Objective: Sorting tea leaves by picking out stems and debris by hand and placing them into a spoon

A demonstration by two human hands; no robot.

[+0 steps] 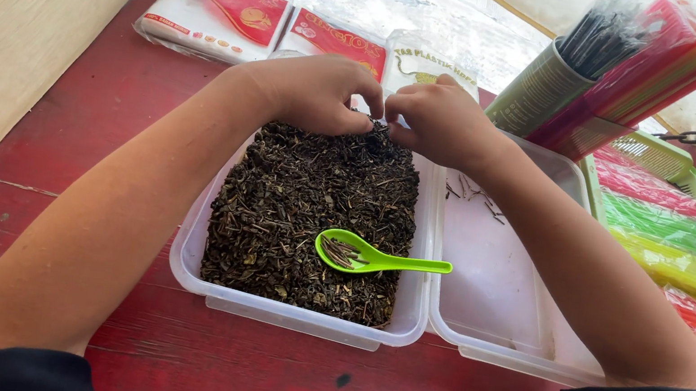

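The left hand (313, 91) and the right hand (440, 120) meet at the far end of a clear tub (295, 313). Their fingertips are pressed together, pinching bits of the dry dark leaves (292, 206) that fill the tub. A green spoon (367, 256) lies on the leaves. Beside it sits a second tub (504, 308) with a few twigs (475, 193). Both tubs rest on a red table (104, 125).

Red wood table (55, 145), sunlit; pale plywood board (20, 13) at left.
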